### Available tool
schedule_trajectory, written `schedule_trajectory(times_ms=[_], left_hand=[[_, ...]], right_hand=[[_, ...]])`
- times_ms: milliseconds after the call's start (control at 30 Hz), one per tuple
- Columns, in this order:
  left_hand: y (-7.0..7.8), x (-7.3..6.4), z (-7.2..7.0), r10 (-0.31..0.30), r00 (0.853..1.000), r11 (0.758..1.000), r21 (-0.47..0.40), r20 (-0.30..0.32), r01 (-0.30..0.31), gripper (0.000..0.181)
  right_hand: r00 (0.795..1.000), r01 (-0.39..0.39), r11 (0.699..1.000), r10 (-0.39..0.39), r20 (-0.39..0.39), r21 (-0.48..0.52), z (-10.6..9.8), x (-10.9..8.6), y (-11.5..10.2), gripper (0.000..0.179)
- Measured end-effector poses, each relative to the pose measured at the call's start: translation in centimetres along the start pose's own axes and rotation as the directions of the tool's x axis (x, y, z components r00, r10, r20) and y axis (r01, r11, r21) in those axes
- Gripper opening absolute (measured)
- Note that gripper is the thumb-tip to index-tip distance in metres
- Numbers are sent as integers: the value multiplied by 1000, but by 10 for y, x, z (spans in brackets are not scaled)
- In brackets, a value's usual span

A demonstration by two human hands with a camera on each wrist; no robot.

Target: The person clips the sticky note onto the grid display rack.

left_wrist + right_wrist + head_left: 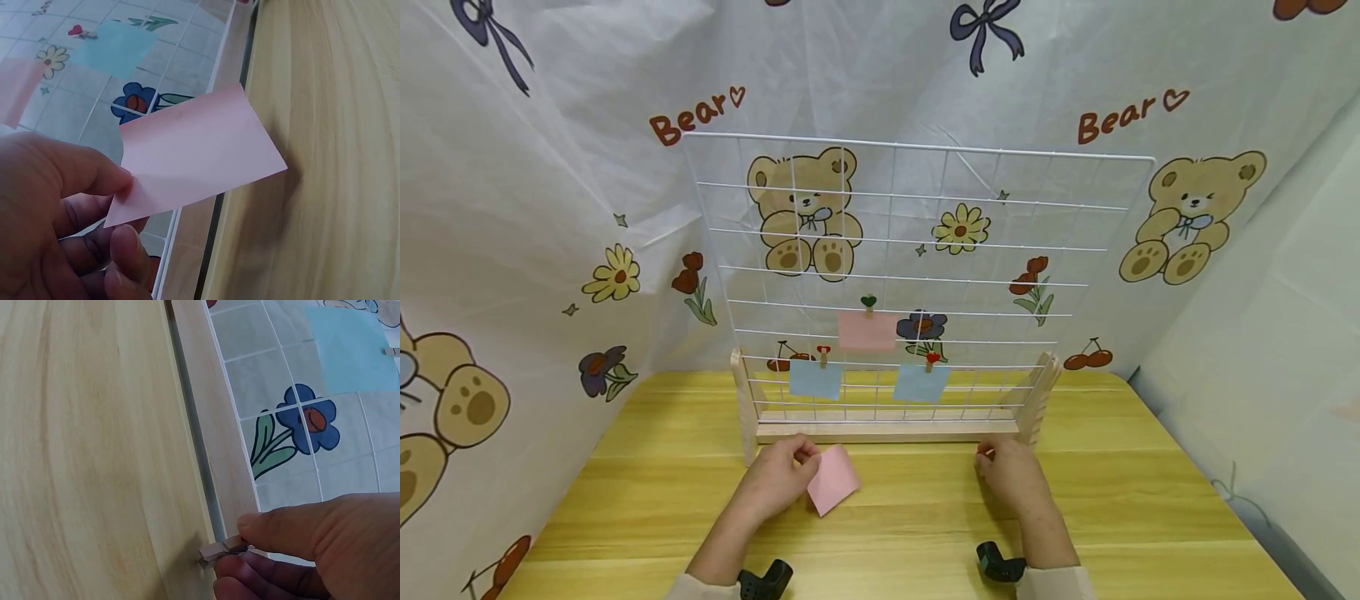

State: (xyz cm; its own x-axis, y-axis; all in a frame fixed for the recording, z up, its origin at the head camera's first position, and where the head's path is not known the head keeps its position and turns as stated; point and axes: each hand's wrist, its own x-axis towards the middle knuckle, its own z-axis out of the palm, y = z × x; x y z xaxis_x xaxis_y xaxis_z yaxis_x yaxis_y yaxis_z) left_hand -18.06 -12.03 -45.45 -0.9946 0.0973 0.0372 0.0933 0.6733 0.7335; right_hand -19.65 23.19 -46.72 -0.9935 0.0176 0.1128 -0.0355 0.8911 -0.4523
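Observation:
Between thumb and fingers, my left hand [779,477] pinches a pink paper note [835,481] by one corner, just above the table in front of the rack. In the left wrist view the note [200,150] is slightly bent near the thumb. My right hand [1011,473] pinches a small wooden clothespin [224,549], seen in the right wrist view. Behind both hands stands a white wire grid [895,196]. On it hang another pink note [867,332] and two blue notes [815,380], [921,383], each held by a small clothespin with a heart.
The grid stands in a wooden base [887,431] with upright side supports [747,408]. Beneath it is a wood-grain table [910,533]. A white cloth [587,150] printed with bears and flowers hangs behind. Black wrist devices [1000,563] sit at both wrists.

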Motion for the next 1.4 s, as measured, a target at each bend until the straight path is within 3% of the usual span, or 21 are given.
schedule_trajectory(times_ms=[333, 567, 900, 1400], left_hand=[[11, -2, 1, 55, 999, 993, -102, -1, -54, 5], [19, -3, 4, 91, 996, 980, -179, -6, -90, 8], [29, -3, 9, 75, 997, 966, -246, -31, -80, 7], [43, 2, 23, 94, 993, 948, -298, -74, -112, 6]], right_hand=[[1000, -7, 999, 7, -8, 46, -7, -2, -4, 13], [1000, -8, 998, 8, 3, 54, -16, -2, -2, 7], [999, -27, 996, 25, 28, 85, -20, -2, -3, 6], [1000, -28, 994, 26, 16, 104, -23, -4, -1, 6]])
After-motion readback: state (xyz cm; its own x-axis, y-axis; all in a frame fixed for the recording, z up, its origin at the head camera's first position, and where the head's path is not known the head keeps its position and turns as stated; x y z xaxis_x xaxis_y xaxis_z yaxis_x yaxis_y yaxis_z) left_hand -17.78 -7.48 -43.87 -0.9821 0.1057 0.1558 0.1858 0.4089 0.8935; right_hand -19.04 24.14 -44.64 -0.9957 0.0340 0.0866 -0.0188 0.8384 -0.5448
